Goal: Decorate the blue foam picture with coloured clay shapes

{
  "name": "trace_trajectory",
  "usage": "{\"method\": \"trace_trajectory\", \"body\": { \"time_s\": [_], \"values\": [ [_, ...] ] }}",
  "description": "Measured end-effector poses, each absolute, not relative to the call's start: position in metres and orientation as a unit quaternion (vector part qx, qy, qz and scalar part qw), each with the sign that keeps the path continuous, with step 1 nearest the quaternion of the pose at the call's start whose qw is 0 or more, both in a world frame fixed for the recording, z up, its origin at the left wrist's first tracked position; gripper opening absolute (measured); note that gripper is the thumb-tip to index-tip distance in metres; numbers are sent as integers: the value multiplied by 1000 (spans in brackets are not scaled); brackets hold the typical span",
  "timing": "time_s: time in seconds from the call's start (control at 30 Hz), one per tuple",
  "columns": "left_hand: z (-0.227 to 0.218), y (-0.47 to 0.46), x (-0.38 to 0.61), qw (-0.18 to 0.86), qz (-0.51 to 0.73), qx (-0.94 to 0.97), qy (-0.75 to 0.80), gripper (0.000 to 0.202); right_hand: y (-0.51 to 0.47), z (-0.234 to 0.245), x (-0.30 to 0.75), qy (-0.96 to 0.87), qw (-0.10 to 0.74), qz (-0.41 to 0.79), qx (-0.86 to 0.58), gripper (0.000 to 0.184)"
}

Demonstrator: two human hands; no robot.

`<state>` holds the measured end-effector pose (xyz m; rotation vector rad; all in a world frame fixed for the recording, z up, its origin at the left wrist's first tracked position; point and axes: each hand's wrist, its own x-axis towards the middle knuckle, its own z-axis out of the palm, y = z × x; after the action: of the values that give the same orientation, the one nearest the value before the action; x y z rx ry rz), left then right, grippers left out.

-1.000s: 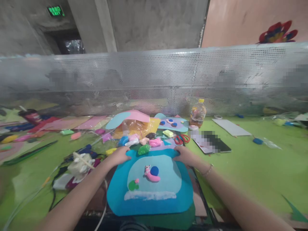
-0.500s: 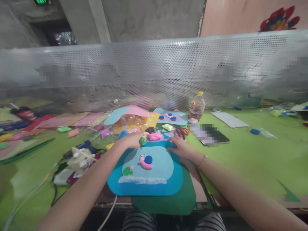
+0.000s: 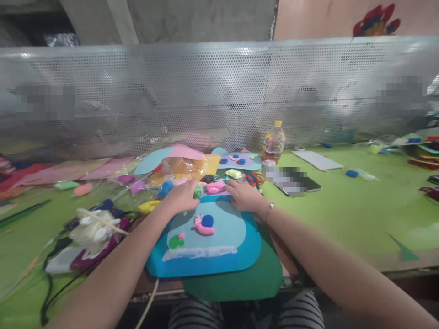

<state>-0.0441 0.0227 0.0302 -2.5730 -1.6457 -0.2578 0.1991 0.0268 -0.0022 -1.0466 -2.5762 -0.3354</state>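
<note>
A blue paper sheet (image 3: 206, 269) lies in front of me with a light blue rounded piece (image 3: 226, 228) on it. A pink clay snail (image 3: 205, 230) with a blue shell, a green clay shape (image 3: 176, 241) with a pink bit, and a white clay strip (image 3: 202, 252) sit on that piece. My left hand (image 3: 181, 197) grips the sheet's far edge at the left, thumb on its face, beside a green clay lump (image 3: 198, 191). At the right, my right hand (image 3: 244, 196) is closed on the same edge, its fingertips near a pink clay packet (image 3: 215, 187).
Dark green paper (image 3: 236, 290) lies under the sheet, overhanging the table's front edge. A bottle (image 3: 273, 144), a phone (image 3: 302, 181) and a white board (image 3: 317, 160) stand or lie rightward. Cables and a white tangled bundle (image 3: 94, 230) are at left. A perforated metal screen (image 3: 206, 91) stands behind.
My view has shifted a little to the right. The fingers of my right hand, spread before, have drawn together at the sheet's far edge. My left hand stays near the green lump.
</note>
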Motion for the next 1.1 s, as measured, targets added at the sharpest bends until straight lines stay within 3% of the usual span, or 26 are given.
{"method": "trace_trajectory", "body": {
  "time_s": [0.13,0.27,0.5,0.67,1.1],
  "values": [
    [30,15,-32,17,-134,-840,-525,34,19,2,194,-909,231,-105,-329,27],
    [23,10,-18,-11,-182,-843,-506,27,7,5,187,-891,383,-6,-243,25],
    [19,6,-9,-39,-226,-841,-490,22,-3,9,177,-828,460,103,-304,13],
    [23,1,-7,-45,-227,-845,-483,20,-4,12,178,-812,459,146,-329,4],
    [25,-8,-2,-39,-211,-860,-462,17,-10,11,173,-831,427,188,-302,3]
  ]
}}
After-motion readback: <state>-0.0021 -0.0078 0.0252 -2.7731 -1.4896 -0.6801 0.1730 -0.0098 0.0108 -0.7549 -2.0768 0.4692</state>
